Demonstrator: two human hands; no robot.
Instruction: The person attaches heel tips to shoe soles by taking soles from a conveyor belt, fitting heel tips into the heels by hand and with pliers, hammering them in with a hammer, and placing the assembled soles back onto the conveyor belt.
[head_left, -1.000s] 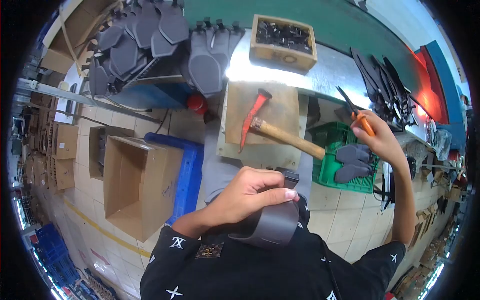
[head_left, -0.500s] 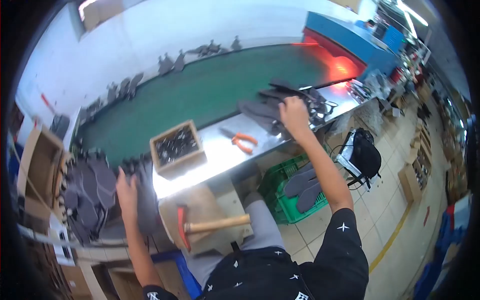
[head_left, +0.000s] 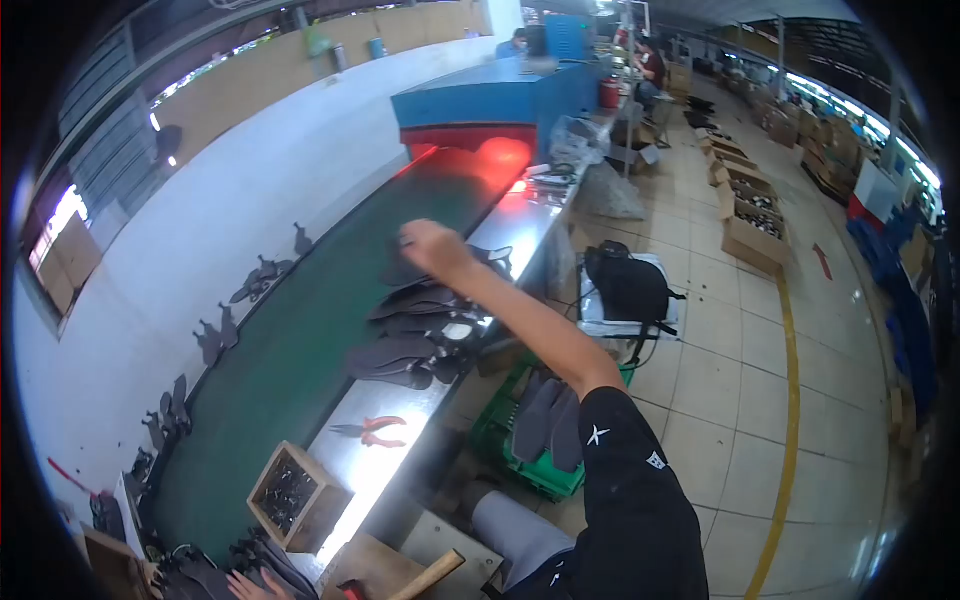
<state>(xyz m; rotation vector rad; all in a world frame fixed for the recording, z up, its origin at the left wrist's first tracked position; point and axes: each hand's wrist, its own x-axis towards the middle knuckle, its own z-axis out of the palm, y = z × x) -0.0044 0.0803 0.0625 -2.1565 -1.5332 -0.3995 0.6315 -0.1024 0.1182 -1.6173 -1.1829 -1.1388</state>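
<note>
My right hand [head_left: 437, 252] is raised over the edge of the green belt with its fingers closed. A dark grey insole [head_left: 398, 268], blurred and partly hidden, hangs from them. Below it, a pile of dark grey insoles [head_left: 400, 355] with small metal fittings lies on the metal ledge. My left hand [head_left: 258, 585], at the bottom edge, rests with fingers spread on more dark insoles [head_left: 190, 577]. Between the hands are orange-handled pliers [head_left: 375, 431] and a wooden box [head_left: 318, 505] of small dark metal parts. A hammer [head_left: 430, 575] lies near my lap.
The green conveyor belt [head_left: 265, 400] runs to a blue machine [head_left: 490, 95] with a red-lit opening. Insoles [head_left: 215, 335] lean along its far edge. A green crate [head_left: 495, 420], a black bag [head_left: 630, 285] and cardboard boxes [head_left: 755, 235] stand to the right. Other people are far back.
My view has turned right. My right hand has risen off the insole pile toward the belt with a dark insole. My left hand stays over the left pile, now at the bottom edge.
</note>
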